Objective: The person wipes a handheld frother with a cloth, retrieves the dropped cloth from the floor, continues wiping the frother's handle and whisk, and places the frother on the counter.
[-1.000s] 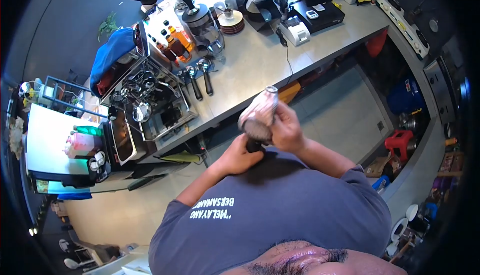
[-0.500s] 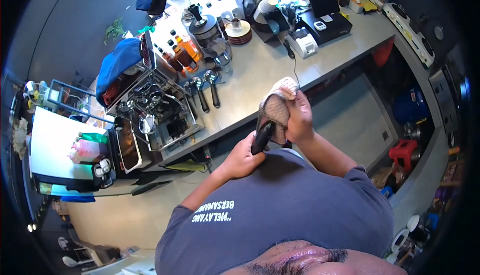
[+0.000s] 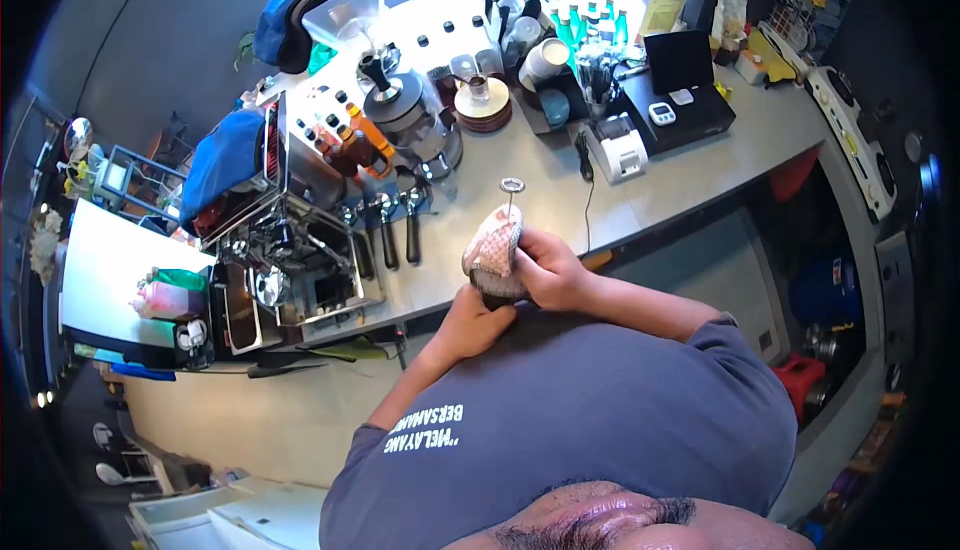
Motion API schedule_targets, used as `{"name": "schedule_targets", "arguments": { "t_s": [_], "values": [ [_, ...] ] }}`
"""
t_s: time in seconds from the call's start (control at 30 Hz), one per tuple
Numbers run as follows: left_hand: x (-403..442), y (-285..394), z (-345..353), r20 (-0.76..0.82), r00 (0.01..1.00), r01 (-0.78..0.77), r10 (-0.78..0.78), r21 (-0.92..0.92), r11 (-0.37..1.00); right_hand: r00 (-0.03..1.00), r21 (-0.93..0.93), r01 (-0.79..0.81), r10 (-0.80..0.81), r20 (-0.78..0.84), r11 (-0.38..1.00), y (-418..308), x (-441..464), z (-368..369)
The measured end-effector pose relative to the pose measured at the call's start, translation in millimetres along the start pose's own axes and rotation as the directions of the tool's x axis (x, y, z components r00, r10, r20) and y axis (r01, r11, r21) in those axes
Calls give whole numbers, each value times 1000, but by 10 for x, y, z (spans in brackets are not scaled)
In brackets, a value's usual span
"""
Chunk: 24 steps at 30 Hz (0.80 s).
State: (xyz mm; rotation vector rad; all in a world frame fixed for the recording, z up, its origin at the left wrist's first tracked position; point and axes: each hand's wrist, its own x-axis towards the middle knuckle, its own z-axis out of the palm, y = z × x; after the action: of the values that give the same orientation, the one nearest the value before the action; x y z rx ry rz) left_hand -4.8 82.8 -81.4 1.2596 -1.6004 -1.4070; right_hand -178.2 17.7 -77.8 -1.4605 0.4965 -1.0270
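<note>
My left hand [image 3: 473, 327] is closed low around the black handle of a handheld milk frother [image 3: 512, 185]. The frother's thin rod and round whisk head stick up past a checked cloth [image 3: 493, 243], pinkish on top and darker below. Fingers of my right hand [image 3: 556, 270] press that cloth around the upper part of the frother, hiding most of its body. Both hands are close together in front of my chest, near the counter's front edge.
Portafilters [image 3: 412, 225] lie on the counter [image 3: 520, 155] beside an espresso machine [image 3: 310, 270]. Behind stand a grinder [image 3: 400, 110], syrup bottles [image 3: 365, 140] and stacked saucers [image 3: 483, 108]. A white receipt printer [image 3: 616, 148] and a black box [image 3: 680, 100] sit at the right.
Both hands have moved left and closer together, the right one lower. The frother's whisk now shows above the cloth, and its black handle is mostly covered. The view has shifted slightly.
</note>
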Motion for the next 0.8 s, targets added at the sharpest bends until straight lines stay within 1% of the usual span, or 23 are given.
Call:
{"name": "schedule_targets", "arguments": {
  "t_s": [0.03,0.07,0.1,0.13,0.17,0.23,0.27,0.3,0.37,0.4,0.43,0.47,0.5,0.57,0.6,0.63,0.67,0.7,0.73,0.77,0.8],
  "values": [
    [88,15,33,33,999,26,-25,-34,999,999,58,24,-25,23,998,-42,39,-107],
    [166,46,119,-82,994,-66,67,14,998,996,275,40,-17,-86,961,-84,121,-225],
    [261,18,166,-104,994,-33,32,-7,999,982,478,71,23,-188,876,-146,221,-348],
    [334,-40,219,-126,992,4,-8,-33,999,966,427,17,96,-241,904,-284,321,-504],
    [387,-69,272,-146,988,41,-49,-60,997,968,530,94,47,-247,843,-192,425,-575],
    [489,-40,360,-199,979,-74,42,-156,985,976,334,-70,134,-174,940,-40,380,-586],
    [560,-17,393,-229,969,-141,94,-198,970,997,-54,-69,67,-44,996,-3,304,-593],
    [630,-3,421,-260,955,-208,145,-237,949,998,-213,8,4,55,977,17,275,-596],
    [728,-146,438,-254,961,-184,110,-288,940,995,-267,81,-61,80,960,-27,220,-702],
    [782,-132,434,-255,963,-167,85,-319,933,998,-92,-21,27,56,995,-12,268,-775],
    [835,-106,439,-226,969,-164,101,-277,947,992,89,-124,120,48,988,-1,340,-855],
    [890,-63,443,-197,973,-163,118,-235,958,991,269,-126,111,73,955,-46,380,-962],
    [946,-5,446,-167,977,-165,134,-192,967,998,207,-40,28,61,977,-92,404,-1069],
    [1104,160,466,-96,966,-243,239,-30,970,999,112,51,-53,12,992,-169,359,-1106],
    [1207,155,406,-3,930,-361,368,193,912,1000,87,-18,18,6,996,-205,282,-1071],
    [1224,173,430,-46,944,-328,327,-10,945,996,65,-88,88,-4,994,-219,212,-1036],
    [1228,215,460,-78,957,-290,279,-211,934,999,-37,19,-20,-27,999,-184,192,-1076],
    [1237,328,466,-97,969,-248,228,-402,881,1000,3,-13,13,-14,1000,-158,187,-1112],
    [1233,407,446,-54,988,-151,141,-438,886,999,42,-47,47,2,998,-136,177,-1141],
    [1230,458,441,-51,990,-140,131,-477,868,996,83,-88,86,22,993,-125,155,-1146],
    [1227,504,429,-48,992,-127,119,-515,848,999,30,-44,43,11,999,-183,194,-1130]
  ]
}}
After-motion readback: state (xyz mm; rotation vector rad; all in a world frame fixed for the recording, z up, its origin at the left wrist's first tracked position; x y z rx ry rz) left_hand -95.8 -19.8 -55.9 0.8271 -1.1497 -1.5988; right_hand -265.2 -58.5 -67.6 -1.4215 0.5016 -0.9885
